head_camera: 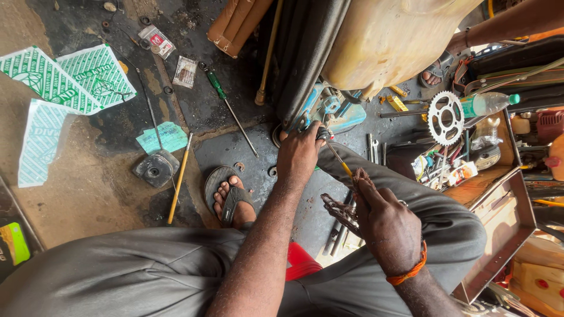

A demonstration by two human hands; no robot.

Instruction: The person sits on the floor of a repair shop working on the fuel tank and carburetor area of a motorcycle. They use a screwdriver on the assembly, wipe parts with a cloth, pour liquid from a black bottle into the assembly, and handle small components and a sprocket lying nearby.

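Note:
My left hand [298, 155] reaches forward over my grey-trousered knee and grips a small dark part [322, 134] at the edge of a blue machine body [329, 108]. My right hand [385, 223], with an orange thread band at the wrist, is closed around a yellow-handled screwdriver [341, 162] whose shaft points up toward that part. A rusty, greasy chain [338, 210] hangs beside the right hand. Whether the right hand also holds the chain, I cannot tell.
A silver sprocket [445, 117], a plastic bottle [486, 104], spanners [374, 149] and an open tool box [499, 229] lie at the right. A green-handled screwdriver [226, 105], green printed cartons [70, 79] and a round metal part [155, 169] lie on the oily floor at the left. Another person's sandalled foot [437, 70] is at the back.

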